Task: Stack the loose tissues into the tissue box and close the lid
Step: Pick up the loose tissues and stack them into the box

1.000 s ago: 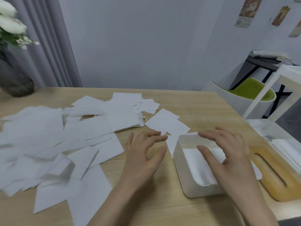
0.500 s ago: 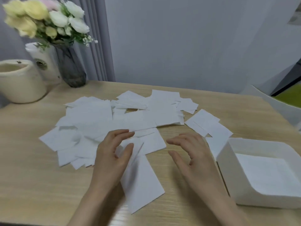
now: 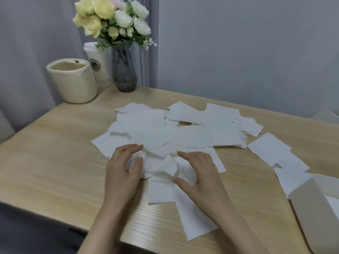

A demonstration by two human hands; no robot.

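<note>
Both hands are down in the near edge of the loose tissues (image 3: pixel 183 136) spread over the wooden table (image 3: pixel 55 153): the left hand (image 3: pixel 122 173) and right hand (image 3: pixel 200 173) each curl fingers and thumb around a crumpled tissue (image 3: pixel 157 165) bunched between them. How much paper each holds is hard to tell. The white tissue box (image 3: pixel 315 208) sits at the right, cut off by the frame's edge, its inside hidden.

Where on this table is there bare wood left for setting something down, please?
The widest bare stretch lies left of the tissues, from the cream bin to the near edge. A smaller strip lies between the right hand and the tissue box. The middle is crowded with tissues, which both hands are gathering.
</note>
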